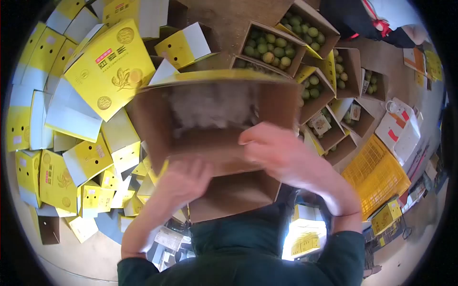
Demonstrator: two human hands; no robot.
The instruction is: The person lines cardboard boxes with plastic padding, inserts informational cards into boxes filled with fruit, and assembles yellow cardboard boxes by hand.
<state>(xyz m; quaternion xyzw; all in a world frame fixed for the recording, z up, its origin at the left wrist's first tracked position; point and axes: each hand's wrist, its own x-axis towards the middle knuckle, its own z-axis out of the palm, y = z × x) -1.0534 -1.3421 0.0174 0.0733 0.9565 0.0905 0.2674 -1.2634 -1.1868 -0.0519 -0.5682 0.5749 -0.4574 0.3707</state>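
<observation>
In front of me an open cardboard box (205,159) tips its mouth toward me, brown inside and blurred. White, fluffy-looking padding (212,107) lies at its bottom. My left hand (187,178) is closed over the near rim, left of the middle. At the near right corner, my right hand (269,148) has its fingers curled on the rim, partly blurred, with the fingertips hidden. Below both hands, close to my body, is a second open box (234,195), partly covered by the first.
Yellow-and-white printed boxes (112,69) are piled high on the left. Open boxes of green round fruit (272,50) stand at the back right. A yellow plastic crate (377,174) sits at the right. Another person (391,14) is at the top right.
</observation>
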